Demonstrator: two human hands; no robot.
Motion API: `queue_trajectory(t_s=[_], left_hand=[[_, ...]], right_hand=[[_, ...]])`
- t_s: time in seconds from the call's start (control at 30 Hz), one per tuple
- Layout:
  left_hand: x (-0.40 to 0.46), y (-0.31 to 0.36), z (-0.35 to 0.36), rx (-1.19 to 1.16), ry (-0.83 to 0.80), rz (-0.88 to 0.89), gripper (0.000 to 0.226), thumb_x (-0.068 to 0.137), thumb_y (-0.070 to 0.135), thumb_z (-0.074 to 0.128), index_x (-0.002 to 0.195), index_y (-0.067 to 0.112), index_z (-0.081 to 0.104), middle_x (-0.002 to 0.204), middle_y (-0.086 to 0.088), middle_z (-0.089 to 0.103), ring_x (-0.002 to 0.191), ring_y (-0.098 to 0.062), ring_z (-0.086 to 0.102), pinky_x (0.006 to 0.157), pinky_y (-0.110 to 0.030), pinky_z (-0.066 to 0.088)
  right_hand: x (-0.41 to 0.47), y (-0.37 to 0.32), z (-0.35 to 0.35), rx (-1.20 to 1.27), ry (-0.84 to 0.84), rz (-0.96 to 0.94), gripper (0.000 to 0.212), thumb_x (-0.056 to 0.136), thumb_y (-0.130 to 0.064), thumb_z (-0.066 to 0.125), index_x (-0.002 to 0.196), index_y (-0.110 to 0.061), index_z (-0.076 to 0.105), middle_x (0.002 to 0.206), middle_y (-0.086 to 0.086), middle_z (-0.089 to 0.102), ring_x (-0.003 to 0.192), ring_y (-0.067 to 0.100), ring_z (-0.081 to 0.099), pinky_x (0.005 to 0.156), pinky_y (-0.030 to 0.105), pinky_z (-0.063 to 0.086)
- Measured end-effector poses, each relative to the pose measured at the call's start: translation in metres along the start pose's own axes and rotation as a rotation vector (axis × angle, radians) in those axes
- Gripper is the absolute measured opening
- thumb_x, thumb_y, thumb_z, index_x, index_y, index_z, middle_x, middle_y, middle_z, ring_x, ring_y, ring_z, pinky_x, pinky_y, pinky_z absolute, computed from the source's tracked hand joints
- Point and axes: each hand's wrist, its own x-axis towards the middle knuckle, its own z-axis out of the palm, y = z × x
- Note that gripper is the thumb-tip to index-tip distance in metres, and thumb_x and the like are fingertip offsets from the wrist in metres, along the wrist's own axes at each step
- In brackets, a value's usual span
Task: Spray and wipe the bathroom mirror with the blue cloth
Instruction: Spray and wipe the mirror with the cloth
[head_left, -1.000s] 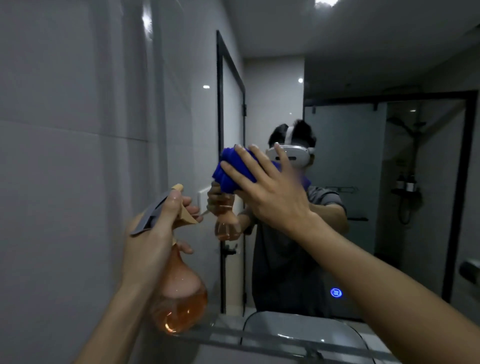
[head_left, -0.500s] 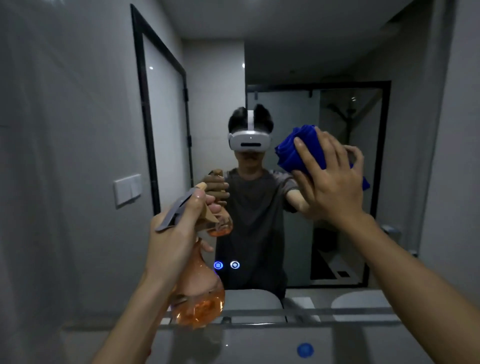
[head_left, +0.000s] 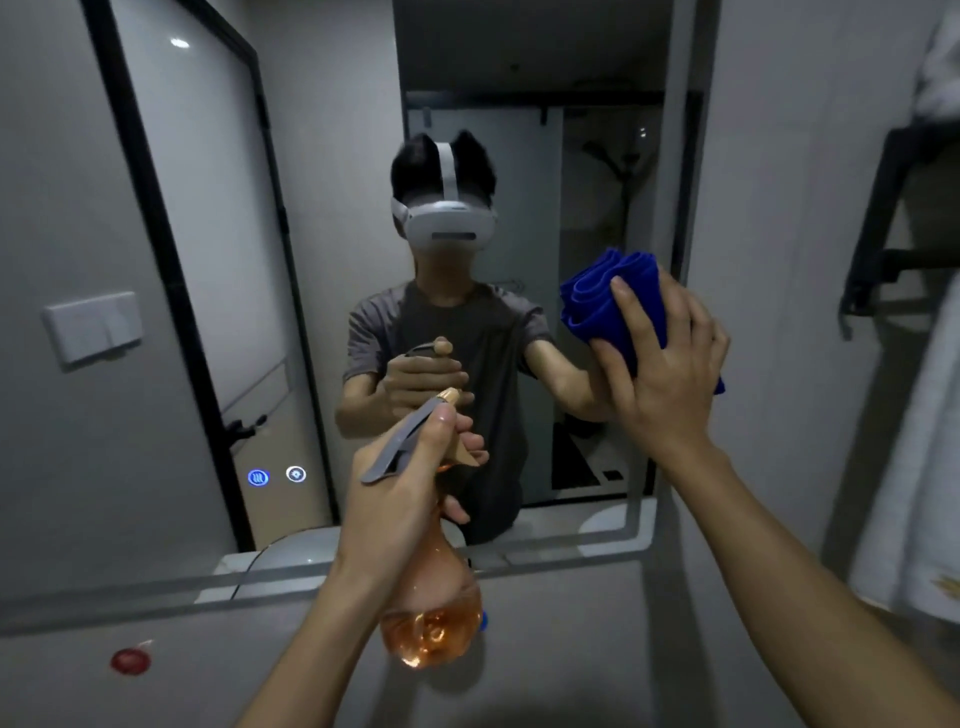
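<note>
My right hand (head_left: 667, 364) presses the cloth (head_left: 610, 299) flat to the mirror (head_left: 208, 208)'s right edge; left hand (head_left: 405, 488) grips the spray bottle (head_left: 434, 618). Overlapping strokes should avoid streaks.

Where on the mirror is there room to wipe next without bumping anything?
The mirror glass is free from the blue cloth leftward to its left side, above the two glowing buttons. It is crowded at the right edge, where the right hand presses the cloth, and low in the middle, where the left hand holds the spray bottle.
</note>
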Motion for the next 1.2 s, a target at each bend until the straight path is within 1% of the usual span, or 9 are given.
queue_trajectory(t_s=[0.2, 0.37, 0.53, 0.63, 0.73, 0.83, 1.0, 1.13, 1.2], left_hand=[[-0.018, -0.036, 0.013, 0.034, -0.033, -0.110, 0.029, 0.096, 0.034, 0.056, 0.101, 0.011, 0.073, 0.085, -0.012, 0.076, 0.086, -0.026, 0.074, 0.050, -0.033, 0.051], [-0.019, -0.045, 0.018, 0.066, -0.044, -0.121, 0.035, 0.098, 0.035, 0.054, 0.094, 0.005, 0.071, 0.079, -0.016, 0.072, 0.082, -0.034, 0.072, 0.045, -0.029, 0.050], [-0.014, -0.046, 0.020, 0.056, -0.071, -0.100, 0.035, 0.098, 0.036, 0.053, 0.092, 0.006, 0.072, 0.078, -0.018, 0.070, 0.080, -0.036, 0.071, 0.045, -0.031, 0.050], [-0.012, -0.045, 0.019, 0.037, -0.110, -0.111, 0.031, 0.098, 0.035, 0.054, 0.100, 0.011, 0.074, 0.083, -0.015, 0.073, 0.081, -0.033, 0.072, 0.053, -0.038, 0.055], [-0.014, -0.047, 0.013, 0.053, -0.116, -0.114, 0.027, 0.096, 0.035, 0.056, 0.108, 0.018, 0.073, 0.090, -0.009, 0.075, 0.081, -0.027, 0.072, 0.063, -0.048, 0.060], [-0.017, -0.050, 0.005, 0.047, -0.104, -0.109, 0.030, 0.095, 0.036, 0.055, 0.110, 0.016, 0.072, 0.092, -0.010, 0.075, 0.090, -0.025, 0.072, 0.061, -0.042, 0.058], [-0.027, -0.055, 0.001, 0.002, -0.047, -0.142, 0.036, 0.092, 0.039, 0.057, 0.109, 0.011, 0.073, 0.094, -0.013, 0.077, 0.088, -0.027, 0.073, 0.059, -0.038, 0.056], [-0.032, -0.055, 0.000, 0.016, -0.055, -0.143, 0.035, 0.091, 0.039, 0.057, 0.108, 0.014, 0.074, 0.094, -0.011, 0.078, 0.068, -0.027, 0.070, 0.055, -0.031, 0.055], [-0.031, -0.054, -0.002, 0.014, -0.042, -0.146, 0.035, 0.091, 0.039, 0.057, 0.107, 0.013, 0.074, 0.094, -0.012, 0.078, 0.068, -0.028, 0.070, 0.057, -0.035, 0.056]], right_hand=[[-0.033, 0.017, -0.004, 0.048, 0.042, 0.088, 0.055, 0.095, -0.043, 0.065, 0.143, -0.025, 0.047, 0.149, 0.010, 0.046, 0.127, 0.029, 0.041, 0.100, 0.046, 0.036], [-0.035, 0.019, -0.012, -0.059, -0.013, 0.098, 0.054, 0.096, -0.051, 0.059, 0.144, -0.029, 0.047, 0.151, 0.003, 0.046, 0.120, 0.026, 0.038, 0.096, 0.044, 0.034], [-0.027, 0.014, -0.012, 0.071, -0.062, 0.189, 0.056, 0.092, -0.051, 0.061, 0.142, -0.032, 0.042, 0.153, 0.002, 0.038, 0.118, 0.026, 0.035, 0.097, 0.036, 0.032], [-0.015, 0.004, -0.007, 0.126, -0.009, 0.270, 0.056, 0.093, -0.050, 0.060, 0.142, -0.033, 0.040, 0.153, 0.005, 0.037, 0.118, 0.024, 0.035, 0.098, 0.030, 0.030], [-0.008, -0.011, -0.001, 0.129, 0.076, 0.379, 0.055, 0.094, -0.049, 0.058, 0.143, -0.033, 0.038, 0.151, 0.008, 0.042, 0.118, 0.022, 0.036, 0.100, 0.035, 0.034], [-0.012, -0.031, 0.003, 0.103, 0.128, 0.420, 0.056, 0.096, -0.058, 0.048, 0.144, -0.029, 0.045, 0.149, 0.010, 0.045, 0.117, 0.025, 0.039, 0.100, 0.040, 0.034], [-0.084, -0.070, 0.020, 0.034, -0.030, 0.016, 0.047, 0.101, -0.053, 0.042, 0.143, -0.032, 0.038, 0.146, 0.008, 0.033, 0.120, 0.032, 0.041, 0.094, 0.047, 0.037], [-0.183, -0.060, 0.020, 0.016, -0.282, -0.424, 0.071, 0.086, -0.037, 0.073, 0.147, -0.036, 0.035, 0.148, 0.008, 0.031, 0.120, 0.032, 0.041, 0.088, 0.045, 0.040], [-0.197, -0.042, 0.014, 0.021, -0.339, -0.441, 0.077, 0.081, -0.035, 0.077, 0.146, -0.038, 0.036, 0.147, 0.006, 0.032, 0.116, 0.031, 0.042, 0.087, 0.045, 0.039]])
